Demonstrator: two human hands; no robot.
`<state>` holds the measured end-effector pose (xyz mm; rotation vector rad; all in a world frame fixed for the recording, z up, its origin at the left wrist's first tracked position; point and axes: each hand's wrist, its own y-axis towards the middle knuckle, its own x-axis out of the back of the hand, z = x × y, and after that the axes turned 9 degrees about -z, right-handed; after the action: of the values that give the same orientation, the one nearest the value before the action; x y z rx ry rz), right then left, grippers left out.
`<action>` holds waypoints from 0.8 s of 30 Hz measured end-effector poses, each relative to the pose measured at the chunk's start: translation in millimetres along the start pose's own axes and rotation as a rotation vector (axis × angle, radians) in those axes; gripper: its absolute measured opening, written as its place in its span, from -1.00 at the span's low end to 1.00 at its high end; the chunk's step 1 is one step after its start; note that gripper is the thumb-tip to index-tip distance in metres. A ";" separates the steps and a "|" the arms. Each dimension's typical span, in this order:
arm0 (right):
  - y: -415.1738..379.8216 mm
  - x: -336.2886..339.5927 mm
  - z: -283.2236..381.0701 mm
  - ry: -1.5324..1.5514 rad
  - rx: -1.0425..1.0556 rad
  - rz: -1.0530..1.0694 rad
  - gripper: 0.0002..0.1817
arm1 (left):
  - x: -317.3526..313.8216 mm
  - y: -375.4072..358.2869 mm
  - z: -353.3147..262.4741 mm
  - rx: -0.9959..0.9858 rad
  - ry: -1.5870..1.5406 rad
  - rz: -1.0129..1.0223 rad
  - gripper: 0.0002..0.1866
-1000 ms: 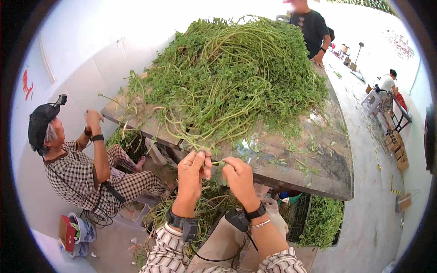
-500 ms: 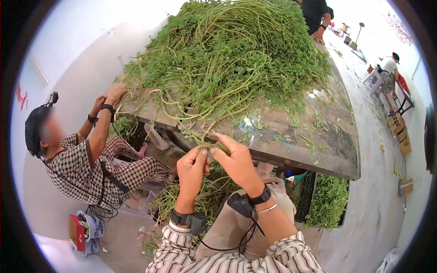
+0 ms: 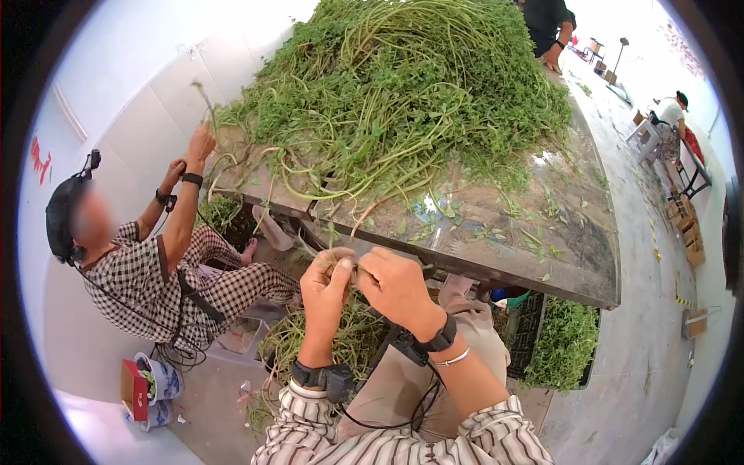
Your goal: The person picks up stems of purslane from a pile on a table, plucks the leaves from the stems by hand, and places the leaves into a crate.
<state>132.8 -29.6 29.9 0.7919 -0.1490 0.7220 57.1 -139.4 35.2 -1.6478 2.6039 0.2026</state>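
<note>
In front of the table's near edge, my left hand [image 3: 324, 291] pinches a thin green stem [image 3: 332, 235], whose leafy tip sticks up above the thumb. My right hand [image 3: 399, 288] touches it from the side, fingers curled in and closed around the same stem; most of the stem between them is hidden. Beyond both hands, a big heap of leafy green stems [image 3: 411, 108] covers much of the dark table [image 3: 542, 273]. Loose stems trail toward me at its front.
Below my hands sits a container of cut stems [image 3: 329, 337]. A black crate [image 3: 527, 333] and more greens [image 3: 566, 341] are under the table at right. At left, a seated co-worker [image 3: 167, 263] lifts a stem; another person's arm [image 3: 559, 43] rests on the far side.
My right hand's fingers have curled in from being stretched over the stem, and both hands sit slightly lower. The co-worker at left has raised a hand with a stem.
</note>
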 end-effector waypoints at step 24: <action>3.9 -0.4 -6.0 0.273 -0.119 0.101 -0.72 | 10.6 -0.5 19.6 -0.059 0.271 0.037 -0.88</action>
<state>129.2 -23.8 27.9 0.5689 0.0157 0.9009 52.5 -146.3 14.6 -1.7591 2.8508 0.0611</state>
